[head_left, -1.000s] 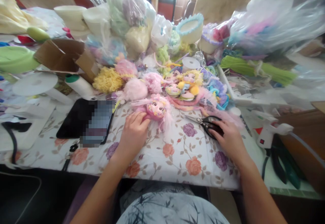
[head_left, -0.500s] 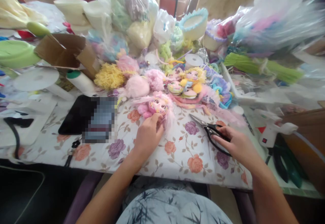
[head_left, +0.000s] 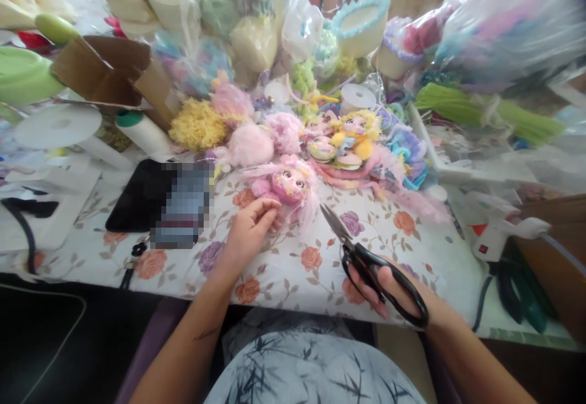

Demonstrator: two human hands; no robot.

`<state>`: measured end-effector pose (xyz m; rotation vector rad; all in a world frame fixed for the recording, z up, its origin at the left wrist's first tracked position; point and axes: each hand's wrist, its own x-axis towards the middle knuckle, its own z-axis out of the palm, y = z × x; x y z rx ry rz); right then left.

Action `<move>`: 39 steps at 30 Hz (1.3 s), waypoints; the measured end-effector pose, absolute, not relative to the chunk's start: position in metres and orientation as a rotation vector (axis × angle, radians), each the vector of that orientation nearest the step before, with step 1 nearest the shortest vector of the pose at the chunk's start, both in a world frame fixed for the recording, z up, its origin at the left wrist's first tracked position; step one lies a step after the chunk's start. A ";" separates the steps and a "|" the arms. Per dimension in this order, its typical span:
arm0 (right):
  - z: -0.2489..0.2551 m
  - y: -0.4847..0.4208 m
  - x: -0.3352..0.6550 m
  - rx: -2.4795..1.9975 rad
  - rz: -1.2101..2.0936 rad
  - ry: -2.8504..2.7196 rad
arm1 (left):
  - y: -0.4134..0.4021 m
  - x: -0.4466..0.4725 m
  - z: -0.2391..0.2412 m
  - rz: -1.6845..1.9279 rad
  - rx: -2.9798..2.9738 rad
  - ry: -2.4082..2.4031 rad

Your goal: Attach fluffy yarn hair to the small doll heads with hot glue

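My right hand (head_left: 389, 291) is closed through the black handles of a pair of scissors (head_left: 361, 257), lifted above the table's front edge with the blades pointing up-left. My left hand (head_left: 249, 230) rests on the flowered tablecloth (head_left: 293, 270), fingers curled and touching the lower edge of a pink-haired doll head (head_left: 288, 185). The blade tips lie just right of that doll's hair. Behind it lies a cluster of other small doll heads (head_left: 343, 141) and fluffy pink pompoms (head_left: 249, 144).
A black tablet (head_left: 146, 199) lies left of my left hand. A white glue gun (head_left: 499, 233) and dark cables sit at right. Cardboard box (head_left: 114, 80), yarn bags, spools and a green bundle (head_left: 485, 114) crowd the table's back.
My right hand has picked the scissors up off the table and drawn them toward me. My left hand has slid down from the doll's head to its lower edge.
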<state>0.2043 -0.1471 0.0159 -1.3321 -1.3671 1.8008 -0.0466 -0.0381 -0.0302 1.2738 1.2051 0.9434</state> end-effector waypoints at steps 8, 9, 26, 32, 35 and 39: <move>0.004 -0.141 0.198 -1.390 2.079 -1.171 | -0.034 -0.029 -0.024 0.850 1.616 1.392; 0.004 -0.139 0.197 -1.376 2.083 -1.173 | -0.033 -0.026 -0.024 0.833 1.620 1.382; 0.000 -0.123 0.183 -1.441 2.039 -1.157 | -0.028 -0.025 -0.021 0.732 1.379 1.283; -0.003 -0.122 0.183 -1.428 2.078 -1.060 | -0.025 -0.032 -0.021 0.645 1.336 1.185; -0.004 -0.122 0.182 -1.420 2.103 -0.978 | -0.023 -0.036 -0.019 0.578 1.315 1.121; -0.001 -0.122 0.181 -1.438 2.122 -0.905 | -0.021 -0.041 -0.014 0.525 1.256 1.083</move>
